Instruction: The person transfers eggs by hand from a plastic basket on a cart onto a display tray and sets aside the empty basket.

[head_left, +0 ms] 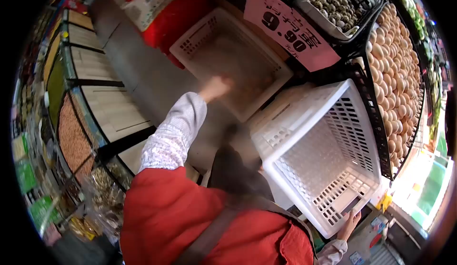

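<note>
My left hand (216,88), blurred by motion, is at the near edge of a white plastic crate (281,81) on the floor side. Its fingers are too smeared to tell whether they grip the rim. Inside that crate some brownish round things are blurred. On the right, my right hand (349,225) is closed on the lower rim of a second white plastic crate (323,158), which is tilted with its open side facing me. The slotted walls of this crate show, and I see nothing lying in it.
Brown eggs (392,84) fill a black crate beside the tilted one. A pink price sign (291,29) and a tray of quail eggs (335,8) stand above. A red sack (164,17) lies at the top. Bins of grain (74,131) line the left.
</note>
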Demonstrator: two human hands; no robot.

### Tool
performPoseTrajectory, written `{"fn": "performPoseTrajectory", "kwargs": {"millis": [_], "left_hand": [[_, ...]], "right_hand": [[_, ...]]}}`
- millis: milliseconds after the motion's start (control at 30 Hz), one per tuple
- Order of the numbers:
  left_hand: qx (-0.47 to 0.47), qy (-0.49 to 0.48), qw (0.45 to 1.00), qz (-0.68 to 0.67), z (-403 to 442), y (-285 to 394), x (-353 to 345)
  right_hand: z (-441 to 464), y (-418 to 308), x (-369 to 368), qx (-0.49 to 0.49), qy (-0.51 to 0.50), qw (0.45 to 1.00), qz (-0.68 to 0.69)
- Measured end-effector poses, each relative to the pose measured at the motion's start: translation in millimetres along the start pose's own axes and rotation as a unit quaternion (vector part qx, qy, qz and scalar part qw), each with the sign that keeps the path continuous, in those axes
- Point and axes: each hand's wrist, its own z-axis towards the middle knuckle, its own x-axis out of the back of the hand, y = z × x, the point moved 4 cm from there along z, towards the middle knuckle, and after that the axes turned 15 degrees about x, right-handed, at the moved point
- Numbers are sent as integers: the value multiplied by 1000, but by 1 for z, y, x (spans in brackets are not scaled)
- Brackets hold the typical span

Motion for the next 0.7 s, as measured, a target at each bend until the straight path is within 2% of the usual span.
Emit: {"fn": "performPoseTrajectory", "kwargs": {"millis": [33,67,100,167,200,233,267,400,433,500,533,567,667,700], "left_hand": [[2,-14,1000,2,32,-25,-21],[-42,-48,996,60,60,-48,-46],[-35,-61,990,118,75,-53,-58],[-13,-80,966,246,87,-61,-75],[-7,-82,953,291,92,-65,-82],[-3,-83,944,320,98,-73,-88],[-2,-84,933,350,105,-80,-93],[-9,-76,901,427,129,-102,-109],[-14,-74,896,438,135,-105,-111],[-28,-69,884,462,146,-110,-119],[-38,-66,878,472,152,-110,-123],[-48,-66,874,480,157,-111,-127],[-72,-70,855,509,169,-107,-132],[-82,-70,850,515,174,-102,-133]], "right_hand": [[-6,-4,-7,-50,-11,998,21],[-19,-38,-28,-32,23,999,-31],[-22,-47,-38,-39,31,998,-39],[-28,-57,-50,-23,75,995,-56],[-30,-58,-53,18,61,991,-118],[-31,-60,-54,13,65,990,-124],[-30,-67,-58,50,39,990,-129],[-16,-54,-58,52,74,987,-133],[-13,-62,-66,-21,111,989,-94],[-5,-34,-43,-59,67,990,-113],[-6,-34,-42,-78,93,987,-104],[-4,-28,-35,-37,65,990,-123],[-7,-26,-34,-37,79,993,-86],[-6,-26,-33,10,63,992,-106]]}}
